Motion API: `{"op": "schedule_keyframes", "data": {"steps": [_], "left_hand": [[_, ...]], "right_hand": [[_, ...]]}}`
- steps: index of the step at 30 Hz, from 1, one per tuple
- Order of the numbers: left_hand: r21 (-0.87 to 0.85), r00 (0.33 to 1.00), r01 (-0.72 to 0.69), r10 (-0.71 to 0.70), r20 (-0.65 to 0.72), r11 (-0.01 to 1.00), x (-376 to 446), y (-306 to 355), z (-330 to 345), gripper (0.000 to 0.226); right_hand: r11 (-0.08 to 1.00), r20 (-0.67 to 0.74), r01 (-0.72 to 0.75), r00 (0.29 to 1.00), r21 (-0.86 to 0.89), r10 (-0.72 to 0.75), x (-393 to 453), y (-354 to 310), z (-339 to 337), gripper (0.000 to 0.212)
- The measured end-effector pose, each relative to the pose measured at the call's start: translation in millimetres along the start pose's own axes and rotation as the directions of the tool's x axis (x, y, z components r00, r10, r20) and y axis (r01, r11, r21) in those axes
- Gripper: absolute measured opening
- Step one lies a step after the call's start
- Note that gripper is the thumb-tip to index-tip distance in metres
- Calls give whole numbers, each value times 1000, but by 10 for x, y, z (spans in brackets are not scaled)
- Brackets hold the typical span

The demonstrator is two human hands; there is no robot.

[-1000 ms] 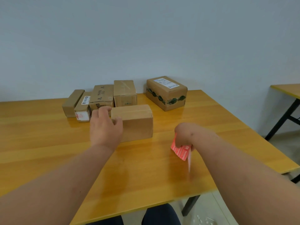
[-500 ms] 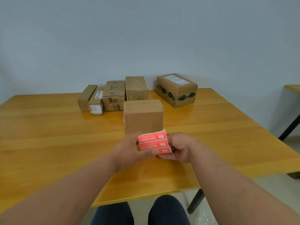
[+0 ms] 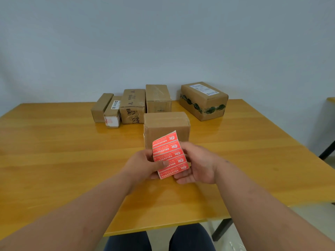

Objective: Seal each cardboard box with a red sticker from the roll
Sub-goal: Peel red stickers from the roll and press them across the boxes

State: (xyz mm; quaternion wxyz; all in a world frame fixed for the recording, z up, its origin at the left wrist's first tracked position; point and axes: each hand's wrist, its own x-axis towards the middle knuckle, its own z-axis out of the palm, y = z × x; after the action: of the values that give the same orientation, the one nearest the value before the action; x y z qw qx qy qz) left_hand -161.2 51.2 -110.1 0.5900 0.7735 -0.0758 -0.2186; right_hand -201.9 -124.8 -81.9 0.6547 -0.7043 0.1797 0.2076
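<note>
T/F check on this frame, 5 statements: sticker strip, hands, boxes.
1. Both hands hold the red sticker strip. True: the left hand has its thumb on the strip's face and the right hand supports it from behind.
2. The nearest cardboard box already carries a red sticker. False: its visible faces are plain.
3. The box with green patterned tape stands at the far right of the group. True.
4. Six boxes are on the wooden table. True.
5. The strip lies flat on the table. False: it is held up in front of the nearest box.
</note>
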Motion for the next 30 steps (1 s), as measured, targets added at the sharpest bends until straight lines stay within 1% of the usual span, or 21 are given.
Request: {"op": "schedule_keyframes", "data": {"steps": [3,4,6,9,11,13,15,16,18,20,22,23,25,27,30], "left_hand": [[150,999,-10,14,-28,989,42,36,39,25],[185,999,-9,14,-28,983,52,53,58,23],[217,1000,0,7,-30,976,71,73,86,23],[204,1000,11,-10,-8,979,79,87,106,28],[200,1000,18,-20,9,980,80,93,109,33],[199,999,37,-42,22,979,86,105,94,44],[183,997,68,-71,10,981,107,107,55,52],[184,997,76,-75,-15,980,123,107,30,52],[210,995,58,-40,-88,976,132,128,-13,45],[284,988,-19,61,-139,959,143,151,-41,35],[333,981,-87,139,-136,939,139,198,-58,27],[329,981,-99,147,-126,939,142,224,-64,24],[270,989,-74,104,-100,960,166,260,-76,22],[219,998,-14,29,-64,976,194,279,-85,22],[201,998,46,-39,-40,978,234,264,-105,10]], "right_hand": [[999,59,16,998,46,-19,30,35,-29,76],[997,74,34,997,64,-39,29,53,-33,78],[994,77,93,992,63,-98,26,95,-35,67],[988,-10,157,988,-16,-157,41,128,-13,42],[982,-59,177,982,-59,-180,61,133,0,36],[969,-80,215,971,-120,-226,92,138,9,34],[948,-98,261,955,-182,-281,123,144,14,28],[943,-100,277,949,-184,-298,128,144,18,23],[945,-89,293,947,-145,-307,144,149,22,17],[953,-61,291,953,-88,-297,143,143,21,14],[962,-31,270,962,-49,-272,140,125,31,13],[964,-23,261,965,-51,-263,144,114,43,13],[961,-26,256,965,-102,-260,168,95,73,12],[956,-30,256,964,-146,-263,190,76,113,14],[950,-22,241,968,-199,-250,212,40,144,16]]}}
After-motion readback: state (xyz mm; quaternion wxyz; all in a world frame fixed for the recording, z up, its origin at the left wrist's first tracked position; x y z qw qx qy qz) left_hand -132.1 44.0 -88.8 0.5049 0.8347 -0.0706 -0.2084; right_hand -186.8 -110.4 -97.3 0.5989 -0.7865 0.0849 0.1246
